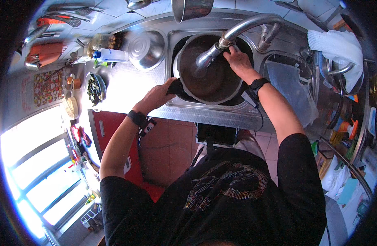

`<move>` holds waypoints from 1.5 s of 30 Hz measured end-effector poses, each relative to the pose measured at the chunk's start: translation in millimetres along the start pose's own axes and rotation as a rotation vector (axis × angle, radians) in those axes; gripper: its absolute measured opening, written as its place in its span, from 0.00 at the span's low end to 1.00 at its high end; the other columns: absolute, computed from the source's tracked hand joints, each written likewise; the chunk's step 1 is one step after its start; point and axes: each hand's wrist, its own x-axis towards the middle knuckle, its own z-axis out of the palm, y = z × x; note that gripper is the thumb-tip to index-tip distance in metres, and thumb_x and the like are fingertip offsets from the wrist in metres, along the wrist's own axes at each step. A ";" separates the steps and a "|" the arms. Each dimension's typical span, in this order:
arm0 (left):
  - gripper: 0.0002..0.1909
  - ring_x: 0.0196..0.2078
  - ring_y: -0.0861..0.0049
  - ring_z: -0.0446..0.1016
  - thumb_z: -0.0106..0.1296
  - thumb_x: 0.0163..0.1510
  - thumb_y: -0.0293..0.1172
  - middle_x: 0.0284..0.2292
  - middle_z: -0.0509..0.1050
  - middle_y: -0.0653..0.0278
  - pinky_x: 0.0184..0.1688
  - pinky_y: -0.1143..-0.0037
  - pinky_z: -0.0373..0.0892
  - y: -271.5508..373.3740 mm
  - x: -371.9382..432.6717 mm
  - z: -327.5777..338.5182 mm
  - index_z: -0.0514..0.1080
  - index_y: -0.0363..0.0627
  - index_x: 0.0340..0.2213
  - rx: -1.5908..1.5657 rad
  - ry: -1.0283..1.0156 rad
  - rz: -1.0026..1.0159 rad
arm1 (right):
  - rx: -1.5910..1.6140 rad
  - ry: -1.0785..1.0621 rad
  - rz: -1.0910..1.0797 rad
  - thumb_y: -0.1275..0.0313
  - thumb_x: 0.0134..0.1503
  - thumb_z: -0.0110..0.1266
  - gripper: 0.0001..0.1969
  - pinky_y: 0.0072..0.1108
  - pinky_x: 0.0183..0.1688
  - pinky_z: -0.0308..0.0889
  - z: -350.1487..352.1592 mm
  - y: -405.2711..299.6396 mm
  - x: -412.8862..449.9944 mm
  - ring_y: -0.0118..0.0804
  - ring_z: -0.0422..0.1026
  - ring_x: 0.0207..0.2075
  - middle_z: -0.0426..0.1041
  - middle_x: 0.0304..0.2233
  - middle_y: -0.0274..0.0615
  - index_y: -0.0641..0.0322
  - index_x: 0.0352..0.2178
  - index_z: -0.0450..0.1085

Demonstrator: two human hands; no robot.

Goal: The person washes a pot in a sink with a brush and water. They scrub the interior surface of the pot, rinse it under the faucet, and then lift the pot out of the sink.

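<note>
A large round metal pot (211, 89) with a dark inside sits in the left basin of a steel sink (188, 114). My left hand (156, 97) is closed around the pot's black handle (175, 87) on its left side. Over the pot, my right hand (238, 61) reaches to the curved metal faucet (253, 23), its fingers partly behind the spout; whether they grip it cannot be told. The spout's end (207, 58) points down into the pot, with what looks like water below it.
A steel bowl (147, 50), a clear bottle with a blue cap (111, 55) and a glass bowl of dark pieces (95, 89) stand left. A plastic sheet (286, 81) lies over the right basin. A metal container (193, 9) is beyond the sink, and a white cloth (339, 46) hangs right.
</note>
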 end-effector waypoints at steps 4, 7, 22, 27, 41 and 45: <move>0.33 0.40 0.45 0.80 0.57 0.60 0.33 0.35 0.79 0.43 0.40 0.54 0.73 3.3 -0.4 2.0 0.55 0.55 0.62 -0.025 0.010 -0.007 | 0.186 -0.220 0.156 0.76 0.58 0.48 0.08 0.45 0.35 0.74 17.5 -28.6 -44.0 0.58 0.79 0.33 0.77 0.28 0.57 0.66 0.30 0.75; 0.33 0.40 0.44 0.79 0.57 0.59 0.33 0.34 0.79 0.42 0.40 0.54 0.73 6.3 2.1 2.5 0.55 0.55 0.62 -0.007 0.008 -0.018 | 0.469 -0.585 0.276 0.75 0.52 0.54 0.09 0.47 0.41 0.74 -1.1 -70.4 -64.4 0.64 0.78 0.37 0.78 0.30 0.65 0.72 0.28 0.76; 0.36 0.45 0.45 0.79 0.57 0.60 0.31 0.38 0.79 0.42 0.43 0.56 0.73 13.6 3.4 5.6 0.51 0.56 0.64 -0.122 -0.092 -0.055 | 2.718 -0.086 0.804 0.62 0.67 0.52 0.15 0.14 0.20 0.54 -17.4 -33.4 -44.0 0.19 0.58 0.15 0.74 0.27 0.40 0.65 0.42 0.70; 0.38 0.38 0.58 0.80 0.56 0.61 0.30 0.37 0.78 0.48 0.41 0.60 0.74 13.4 3.0 6.4 0.49 0.58 0.66 -0.110 -0.086 -0.099 | 3.009 0.142 0.866 0.63 0.69 0.48 0.19 0.15 0.19 0.49 -19.5 -14.8 -53.7 0.18 0.56 0.14 0.70 0.27 0.40 0.72 0.49 0.68; 0.38 0.43 0.42 0.78 0.58 0.58 0.30 0.37 0.78 0.39 0.42 0.55 0.73 0.8 -9.0 30.9 0.50 0.54 0.64 -0.115 -0.003 -0.021 | 1.478 -0.092 0.916 0.65 0.64 0.57 0.10 0.18 0.15 0.55 -114.3 -34.2 -93.2 0.21 0.65 0.15 0.73 0.21 0.37 0.61 0.38 0.72; 0.38 0.43 0.42 0.79 0.58 0.58 0.29 0.36 0.78 0.39 0.42 0.55 0.73 -4.0 -10.9 38.3 0.50 0.54 0.64 -0.105 0.021 0.007 | 1.252 0.153 0.667 0.64 0.63 0.58 0.12 0.21 0.18 0.60 -102.5 -15.2 -85.4 0.23 0.67 0.16 0.73 0.21 0.35 0.63 0.39 0.73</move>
